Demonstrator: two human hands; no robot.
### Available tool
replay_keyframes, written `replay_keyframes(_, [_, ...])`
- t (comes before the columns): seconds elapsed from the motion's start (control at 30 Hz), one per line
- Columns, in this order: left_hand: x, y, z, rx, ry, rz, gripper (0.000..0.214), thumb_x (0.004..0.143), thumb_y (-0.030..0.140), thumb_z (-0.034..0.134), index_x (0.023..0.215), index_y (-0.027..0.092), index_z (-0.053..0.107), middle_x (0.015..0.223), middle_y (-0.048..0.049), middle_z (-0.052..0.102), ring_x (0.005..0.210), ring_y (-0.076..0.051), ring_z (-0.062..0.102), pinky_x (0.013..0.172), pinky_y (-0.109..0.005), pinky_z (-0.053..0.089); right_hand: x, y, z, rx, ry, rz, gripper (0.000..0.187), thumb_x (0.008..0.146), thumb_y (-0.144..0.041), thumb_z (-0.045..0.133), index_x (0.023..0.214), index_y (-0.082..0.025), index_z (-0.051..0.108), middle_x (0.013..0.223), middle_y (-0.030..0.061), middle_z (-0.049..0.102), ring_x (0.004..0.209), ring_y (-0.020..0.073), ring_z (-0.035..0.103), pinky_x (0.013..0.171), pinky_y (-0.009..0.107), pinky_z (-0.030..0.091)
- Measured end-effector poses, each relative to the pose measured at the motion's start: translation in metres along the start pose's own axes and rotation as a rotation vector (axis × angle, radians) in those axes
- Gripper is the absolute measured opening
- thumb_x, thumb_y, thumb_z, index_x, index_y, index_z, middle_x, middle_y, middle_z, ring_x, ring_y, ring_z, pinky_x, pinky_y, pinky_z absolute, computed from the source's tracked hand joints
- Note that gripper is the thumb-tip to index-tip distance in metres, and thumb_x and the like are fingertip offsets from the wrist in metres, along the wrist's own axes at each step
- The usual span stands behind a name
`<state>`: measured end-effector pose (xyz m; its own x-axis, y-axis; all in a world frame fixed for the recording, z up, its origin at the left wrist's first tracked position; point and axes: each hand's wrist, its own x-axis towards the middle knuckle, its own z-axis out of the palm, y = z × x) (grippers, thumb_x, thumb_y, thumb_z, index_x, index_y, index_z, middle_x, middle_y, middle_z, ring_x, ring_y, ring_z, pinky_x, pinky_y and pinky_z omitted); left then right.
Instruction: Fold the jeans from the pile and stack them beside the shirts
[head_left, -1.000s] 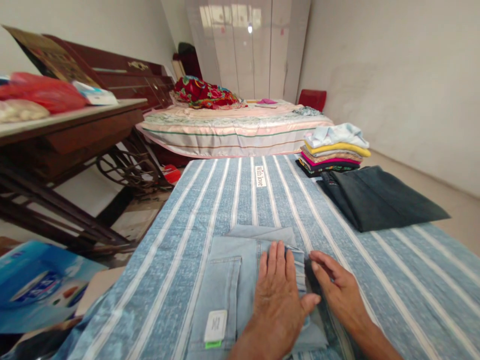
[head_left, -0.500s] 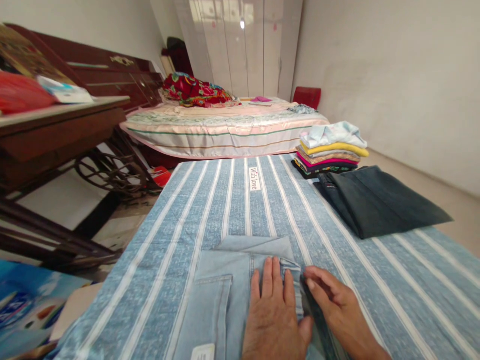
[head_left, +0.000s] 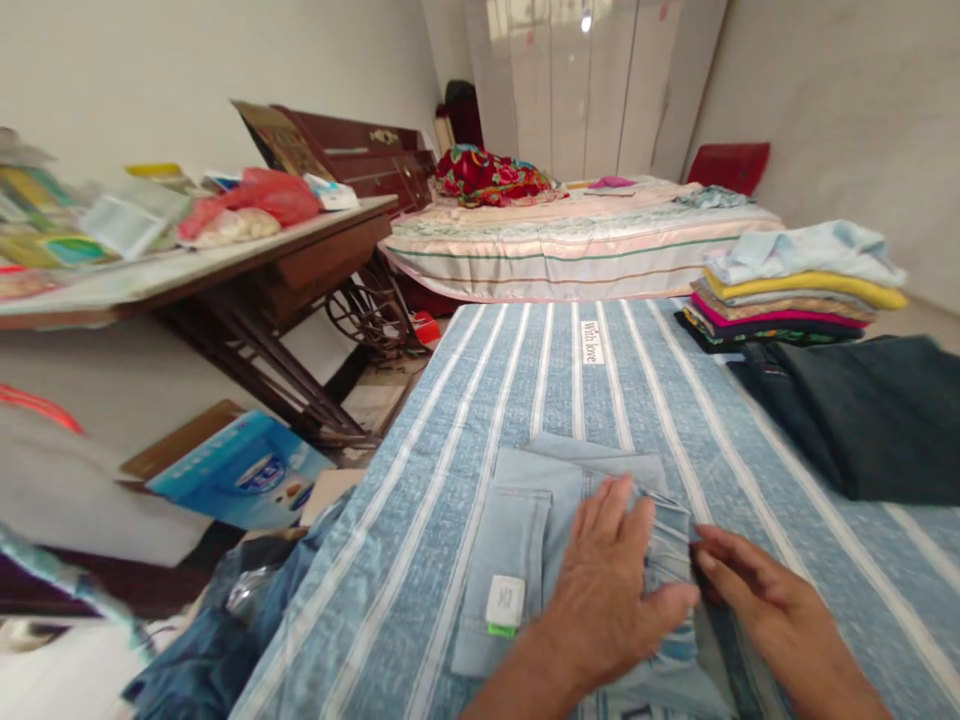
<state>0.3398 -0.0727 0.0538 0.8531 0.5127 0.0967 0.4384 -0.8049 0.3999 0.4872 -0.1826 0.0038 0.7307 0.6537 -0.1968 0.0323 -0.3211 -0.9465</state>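
Note:
Light blue jeans (head_left: 517, 470) lie folded on the striped bed cover, with a white tag (head_left: 505, 602) showing near their left side. My left hand (head_left: 607, 570) rests on top of them, fingers stretched out and thumb spread, beside a gathered elastic part. At the right edge of the jeans, my right hand (head_left: 757, 590) has its fingers curled in a pinch on the fabric, where a darker strip shows below. Its fingertips are partly hidden.
Striped bed cover (head_left: 420, 480) lies beneath. Dark jeans (head_left: 885, 420) and a stack of folded clothes (head_left: 795, 290) are at right. A cluttered sewing-machine table (head_left: 300, 245), a blue box (head_left: 240, 470) and a dark blue garment (head_left: 210, 640) stand left. Behind is another bed (head_left: 562, 260).
The view has turned left, bringing more of the table and floor items into sight. My left hand now lies more slanted on the jeans; my right hand stays at their edge.

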Motion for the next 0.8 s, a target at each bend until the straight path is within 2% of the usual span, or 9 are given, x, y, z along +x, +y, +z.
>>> replay_keyframes(0.1, [-0.009, -0.029, -0.019, 0.008, 0.169, -0.144, 0.052, 0.084, 0.038, 0.049, 0.129, 0.014, 0.043, 0.143, -0.0142, 0.036, 0.133, -0.025, 0.031, 0.105, -0.046, 0.034, -0.004, -0.01, -0.004, 0.106, -0.092, 0.187, 0.058, 0.063, -0.055, 0.067, 0.108, -0.02, 0.062, 0.101, 0.0087, 0.069, 0.09, 0.0262, 0.064, 0.069, 0.034, 0.056])
replay_keyframes(0.2, [-0.02, -0.067, -0.033, 0.019, 0.317, -0.398, 0.045, 0.083, 0.037, 0.047, 0.119, 0.01, 0.05, 0.126, -0.0182, 0.054, 0.12, -0.028, 0.048, 0.099, -0.047, 0.039, -0.007, -0.019, -0.005, 0.129, -0.114, 0.271, 0.064, 0.061, -0.055, 0.068, 0.114, -0.02, 0.057, 0.1, 0.0081, 0.068, 0.09, 0.026, 0.064, 0.065, 0.033, 0.054])
replay_keyframes(0.33, [-0.037, -0.1, -0.04, -0.186, 0.24, -0.704, 0.045, 0.08, 0.04, 0.049, 0.115, 0.012, 0.053, 0.099, -0.0112, 0.067, 0.089, -0.023, 0.065, 0.081, -0.036, 0.05, -0.011, -0.027, 0.0, 0.088, -0.094, 0.265, 0.069, 0.058, -0.053, 0.07, 0.116, -0.02, 0.053, 0.089, 0.0049, 0.068, 0.082, 0.023, 0.063, 0.058, 0.029, 0.051])
replay_keyframes(0.47, [-0.043, -0.109, -0.039, -0.367, 0.233, -0.79, 0.047, 0.074, 0.041, 0.056, 0.111, 0.012, 0.056, 0.081, -0.0059, 0.069, 0.079, -0.021, 0.065, 0.075, -0.031, 0.049, -0.011, -0.026, 0.003, 0.033, -0.146, 0.245, 0.073, 0.058, -0.05, 0.071, 0.119, -0.016, 0.05, 0.066, -0.0013, 0.062, 0.061, 0.0165, 0.058, 0.049, 0.024, 0.044])
replay_keyframes(0.53, [-0.042, -0.109, -0.041, -0.463, 0.231, -0.829, 0.048, 0.073, 0.043, 0.057, 0.11, 0.013, 0.057, 0.075, -0.0043, 0.068, 0.07, -0.021, 0.064, 0.065, -0.03, 0.049, -0.011, -0.024, 0.004, 0.016, -0.203, 0.267, 0.073, 0.059, -0.051, 0.07, 0.119, -0.014, 0.049, 0.057, -0.0038, 0.056, 0.053, 0.0142, 0.054, 0.045, 0.023, 0.04])
replay_keyframes(0.67, [-0.036, -0.106, -0.05, -0.685, 0.151, -0.919, 0.045, 0.07, 0.044, 0.059, 0.103, 0.013, 0.059, 0.068, -0.0021, 0.065, 0.052, -0.017, 0.056, 0.043, -0.025, 0.038, -0.011, -0.02, 0.004, 0.037, -0.328, 0.323, 0.065, 0.063, -0.053, 0.068, 0.112, -0.013, 0.054, 0.054, -0.0026, 0.055, 0.046, 0.0125, 0.05, 0.039, 0.022, 0.034])
replay_keyframes(0.8, [-0.03, -0.103, -0.055, -0.808, 0.07, -0.919, 0.033, 0.067, 0.044, 0.063, 0.082, 0.015, 0.063, 0.059, 0.0011, 0.059, 0.053, -0.015, 0.053, 0.043, -0.022, 0.034, -0.009, -0.016, 0.005, 0.062, -0.401, 0.317, 0.05, 0.063, -0.052, 0.069, 0.094, -0.013, 0.062, 0.052, -0.0015, 0.055, 0.041, 0.0109, 0.048, 0.037, 0.021, 0.032])
